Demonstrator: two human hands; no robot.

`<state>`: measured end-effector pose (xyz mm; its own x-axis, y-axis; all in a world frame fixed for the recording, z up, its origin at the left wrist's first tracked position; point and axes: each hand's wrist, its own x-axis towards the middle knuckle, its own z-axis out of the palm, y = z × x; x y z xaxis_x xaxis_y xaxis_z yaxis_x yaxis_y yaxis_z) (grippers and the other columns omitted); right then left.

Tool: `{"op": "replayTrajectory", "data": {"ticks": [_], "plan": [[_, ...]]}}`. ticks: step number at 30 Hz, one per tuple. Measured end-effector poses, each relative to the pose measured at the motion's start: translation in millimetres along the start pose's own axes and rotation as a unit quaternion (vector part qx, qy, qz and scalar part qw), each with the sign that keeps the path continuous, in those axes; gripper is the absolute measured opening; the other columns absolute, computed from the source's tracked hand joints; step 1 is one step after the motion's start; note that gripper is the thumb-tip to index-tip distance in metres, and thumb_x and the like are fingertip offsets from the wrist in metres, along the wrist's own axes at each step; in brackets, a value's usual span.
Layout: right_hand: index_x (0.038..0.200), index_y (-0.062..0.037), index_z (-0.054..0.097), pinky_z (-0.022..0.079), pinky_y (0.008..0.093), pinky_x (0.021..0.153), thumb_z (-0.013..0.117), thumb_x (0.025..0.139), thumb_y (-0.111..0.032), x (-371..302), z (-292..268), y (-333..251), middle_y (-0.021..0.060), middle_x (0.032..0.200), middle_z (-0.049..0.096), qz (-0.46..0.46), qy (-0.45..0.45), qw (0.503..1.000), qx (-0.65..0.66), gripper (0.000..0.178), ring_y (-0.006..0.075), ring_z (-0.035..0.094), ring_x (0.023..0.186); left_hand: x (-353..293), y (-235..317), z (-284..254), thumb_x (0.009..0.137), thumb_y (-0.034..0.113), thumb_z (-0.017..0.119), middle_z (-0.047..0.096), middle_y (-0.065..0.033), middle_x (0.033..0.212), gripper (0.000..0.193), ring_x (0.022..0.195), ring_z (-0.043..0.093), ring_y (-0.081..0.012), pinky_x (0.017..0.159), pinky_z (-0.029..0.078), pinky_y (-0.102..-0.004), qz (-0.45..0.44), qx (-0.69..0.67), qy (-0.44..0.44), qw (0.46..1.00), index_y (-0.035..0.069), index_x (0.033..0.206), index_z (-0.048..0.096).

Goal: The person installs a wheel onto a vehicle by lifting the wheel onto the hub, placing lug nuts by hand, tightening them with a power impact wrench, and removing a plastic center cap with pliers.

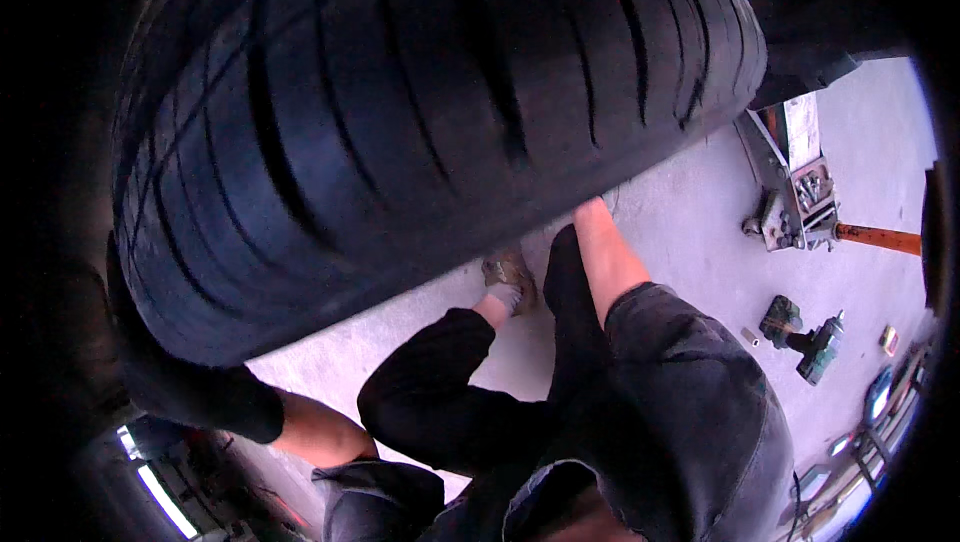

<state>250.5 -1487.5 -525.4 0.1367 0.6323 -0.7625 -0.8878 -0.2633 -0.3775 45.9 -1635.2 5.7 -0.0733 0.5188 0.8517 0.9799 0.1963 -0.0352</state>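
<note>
Tire (430, 152), large and black, fills the upper view. Your left forearm (325, 432) reaches its lower left, your right forearm (610, 262) beneath its lower edge — can't tell whether either hand grips. Right: jack (790, 182), then cordless drill (805, 339).

Tyre (420, 157) ahead of you, left to centre, over the floor (690, 217). Your shoe (518, 280) sits on the floor below the tyre's lower edge. Floor's right side: jack (786, 220) farther off, bolts (812, 188) in its tray; drill (820, 350) nearer you, small cylinder (750, 337) left of it, small box (889, 340) right.
</note>
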Motion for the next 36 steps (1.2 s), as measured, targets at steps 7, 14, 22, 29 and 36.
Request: {"op": "replayTrajectory", "data": {"ticks": [7,14,22,29,36], "plan": [[0.114,-0.0122,0.058,0.048,0.0411,0.083,0.036,0.091,-0.036,58,-34,9,0.0076,0.111,0.061,0.033,0.039,0.991,0.123,0.040,0.0266,0.057,0.100,12,36,24,0.090,0.025,0.053,0.065,-0.0179,0.106,0.033,0.096,0.063,-0.0265,0.083,0.050,-0.0348,-0.135,-0.220,-0.014,0.966,-0.001,0.104,0.066],[0.115,-0.0226,0.059,0.043,0.0337,0.091,0.046,0.085,-0.039,27,-6,7,0.0026,0.122,0.057,0.000,-0.077,0.670,-0.738,0.036,0.0226,0.054,0.110,-5,-69,6,0.097,0.028,0.036,0.044,-0.0133,0.135,0.046,0.119,0.046,-0.0256,0.101,0.037,-0.0330,0.113,0.040,-0.077,0.990,0.000,0.132,0.042],[0.099,-0.0074,0.064,0.048,0.0400,0.078,0.056,0.083,-0.032,70,-115,-174,0.0136,0.098,0.066,-0.429,0.187,0.655,-0.594,0.030,0.0311,0.062,0.093,12,-61,4,0.098,0.021,0.032,0.051,-0.0130,0.129,0.041,0.113,0.050,-0.0215,0.097,0.041,-0.0305,0.271,0.621,-0.044,0.734,0.004,0.133,0.043],[0.127,-0.0086,0.046,0.043,0.0456,0.091,0.059,0.079,-0.041,20,-201,-457,0.0206,0.125,0.050,-0.472,0.303,0.462,-0.687,0.059,0.0367,0.052,0.112,9,-168,18,0.097,0.024,0.040,0.055,-0.0163,0.122,0.039,0.107,0.054,-0.0262,0.093,0.044,-0.0335,0.181,0.238,-0.030,0.954,0.000,0.125,0.049],[0.116,-0.0105,0.058,0.045,0.0438,0.089,0.061,0.074,-0.048,78,-221,-504,0.0163,0.116,0.060,-0.322,0.191,0.428,-0.823,0.056,0.0343,0.057,0.108,8,-127,7,0.096,0.024,0.041,0.057,-0.0152,0.115,0.036,0.100,0.055,-0.0253,0.087,0.046,-0.0340,0.105,0.301,-0.032,0.947,0.001,0.121,0.052]]}}
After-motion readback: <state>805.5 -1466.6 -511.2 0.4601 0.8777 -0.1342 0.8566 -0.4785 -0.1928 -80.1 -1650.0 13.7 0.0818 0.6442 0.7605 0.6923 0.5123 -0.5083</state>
